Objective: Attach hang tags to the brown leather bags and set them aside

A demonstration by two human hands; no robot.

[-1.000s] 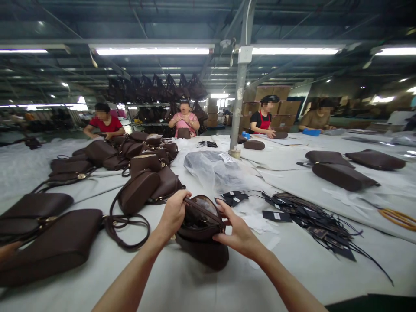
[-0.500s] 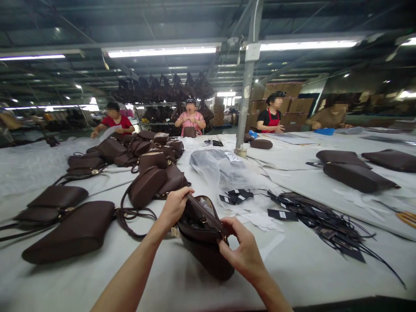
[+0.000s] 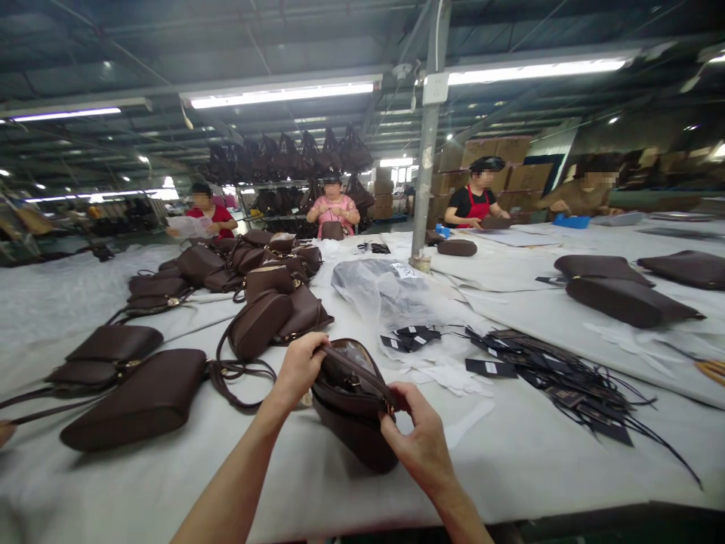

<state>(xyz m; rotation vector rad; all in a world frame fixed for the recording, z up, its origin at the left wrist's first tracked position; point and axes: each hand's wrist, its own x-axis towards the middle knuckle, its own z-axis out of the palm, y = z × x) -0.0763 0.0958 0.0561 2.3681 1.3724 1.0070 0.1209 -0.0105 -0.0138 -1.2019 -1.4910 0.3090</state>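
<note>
A dark brown handbag [image 3: 356, 431] stands on the white-covered table in front of me, its top open and a clear plastic-like lining or filling showing inside. My left hand [image 3: 299, 368] is closed on the far-left end of its strap [image 3: 356, 368], which stretches across the opening. At the strap's other end, my right hand [image 3: 418, 427] pinches the bag's edge by a small gold-coloured metal fitting [image 3: 390, 410]. The fingertips partly hide that fitting. Just left of my left hand lies a looped brown strap [image 3: 235, 389].
Brown bags [image 3: 141, 397] lie in a heap to the left, where another person's hand [image 3: 5, 432] touches a strap. Black hang tags [image 3: 566, 378] are spread at right, beside a plastic-wrapped bundle [image 3: 374, 283]. A metal post [image 3: 427, 166] rises from the table. Several co-workers sit beyond.
Both my hands keep their hold, and the bag has shifted only slightly. Another person's hand has come in at the left edge. The co-worker in the red apron now holds a brown item.
</note>
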